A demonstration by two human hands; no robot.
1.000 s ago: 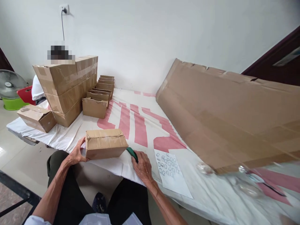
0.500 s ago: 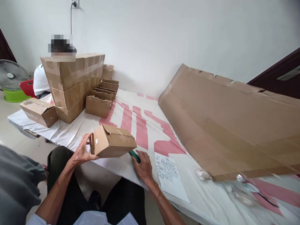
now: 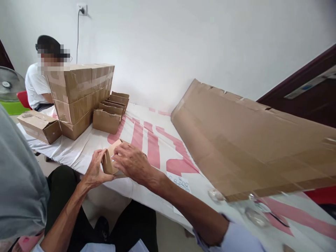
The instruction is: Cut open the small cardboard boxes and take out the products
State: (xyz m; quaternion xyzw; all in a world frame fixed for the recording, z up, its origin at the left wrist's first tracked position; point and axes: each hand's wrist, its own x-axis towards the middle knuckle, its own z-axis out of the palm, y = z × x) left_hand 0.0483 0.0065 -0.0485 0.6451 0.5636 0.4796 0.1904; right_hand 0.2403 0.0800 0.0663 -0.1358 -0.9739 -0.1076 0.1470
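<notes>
My left hand (image 3: 97, 170) grips the near left end of a small brown cardboard box (image 3: 109, 161), thumb underneath and fingers at the side. The box is held tilted at the table's front edge. My right hand (image 3: 132, 162) reaches across it with fingers bent and pressed together at a small white label (image 3: 112, 158) on its face. The hand hides much of the box and whatever may be in its fingertips. Partly behind my right forearm lies a white sheet of labels (image 3: 181, 182).
Taped cartons (image 3: 78, 87) stand stacked at the left, with open boxes (image 3: 106, 120) beside them and a single carton (image 3: 39, 126) in front. A large cardboard sheet (image 3: 249, 140) leans at right. A co-worker (image 3: 39, 82) sits behind the stack; grey clothing (image 3: 21, 182) is close at my left.
My right hand has left the green object by the label sheet and moved left onto the box's labelled face. My left hand still holds the box. The view has shifted slightly.
</notes>
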